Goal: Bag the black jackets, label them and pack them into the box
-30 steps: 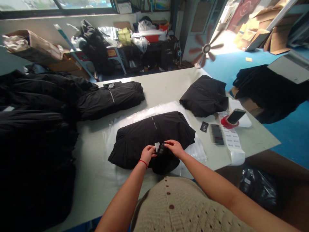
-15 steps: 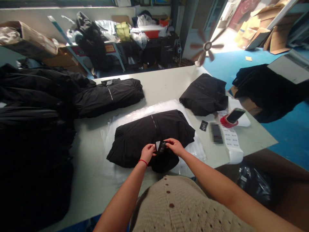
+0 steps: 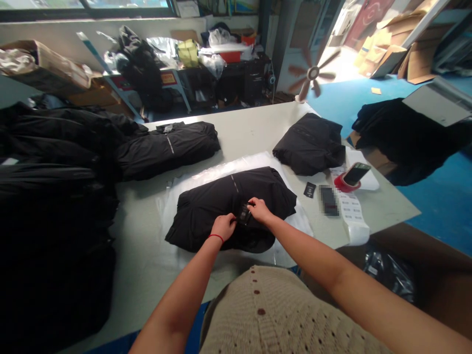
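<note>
**Has both hands at a small dark tag (image 3: 244,215) over a folded black garment (image 3: 206,209)**

Pinches the tag's upper right part between thumb and fingers of the right hand (image 3: 260,210). Presses the fingertips of the left hand (image 3: 223,227) together at the tag's left side; cannot tell whether on its edge, on a cord or on the cloth. Exposes pale marks on the tag, too small to read. Wears a red band (image 3: 216,237) on the left wrist and a beige knit top (image 3: 254,305) with brown buttons.

Has the garment lying on translucent plastic sheets (image 3: 256,161), at the near middle of a pale table (image 3: 250,125).

To the right, has a black card (image 3: 309,190) just beside a dark pixelated object (image 3: 329,200), then a strip of labels (image 3: 352,209), and a phone (image 3: 357,172) propped on a red roll (image 3: 346,184). Beyond these, has another black garment (image 3: 309,145), bundled up. To the left, has a black bundle (image 3: 169,147) with a pale stripe, touching a large heap of dark garments (image 3: 55,211). At the table's far edge, has a fan (image 3: 312,73).
</note>
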Tool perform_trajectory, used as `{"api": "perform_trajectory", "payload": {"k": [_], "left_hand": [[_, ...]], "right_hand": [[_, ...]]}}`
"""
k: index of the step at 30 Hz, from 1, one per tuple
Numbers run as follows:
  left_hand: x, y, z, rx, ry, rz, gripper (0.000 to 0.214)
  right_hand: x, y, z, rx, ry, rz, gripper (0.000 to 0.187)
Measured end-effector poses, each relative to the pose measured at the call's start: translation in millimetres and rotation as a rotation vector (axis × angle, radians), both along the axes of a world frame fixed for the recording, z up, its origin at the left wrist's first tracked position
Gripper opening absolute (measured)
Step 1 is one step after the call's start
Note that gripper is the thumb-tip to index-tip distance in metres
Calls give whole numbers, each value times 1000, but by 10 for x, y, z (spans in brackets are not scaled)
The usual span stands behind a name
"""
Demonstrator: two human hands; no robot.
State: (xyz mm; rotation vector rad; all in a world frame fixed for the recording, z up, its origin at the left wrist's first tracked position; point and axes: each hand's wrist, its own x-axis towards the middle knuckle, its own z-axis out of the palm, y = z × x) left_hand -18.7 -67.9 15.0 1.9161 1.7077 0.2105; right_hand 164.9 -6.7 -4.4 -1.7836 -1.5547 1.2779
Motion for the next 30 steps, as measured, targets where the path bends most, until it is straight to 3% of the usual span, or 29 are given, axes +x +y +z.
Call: {"api": "perform_trajectory", "payload": {"k": [3,5,12,17,24,27,30], "left_hand": [[-46,103,10,-76,-46,98,19],[-56,160,6,-105,-71,154,20],[-7,394,1,-160,-90,249,24],[5,527,-5,-181,-77,287,24],[34,451,1,-169,-139,269,20],[-7,313,60,-219,-277,190,23],[-251,213,179,-61,-319,258,27]], "right_hand": [[10,112,40,-197,126,-85,11],[22,168,69,-248,193,-120,14],[1,351,179,-202,363,-216,22],[-104,497,234,-135,372,-224,23],[-127,535,245,-65,223,-174,28],[-87,325,175,49,-42,-19,38],[26,124,118,255,-317,180,39]]}}
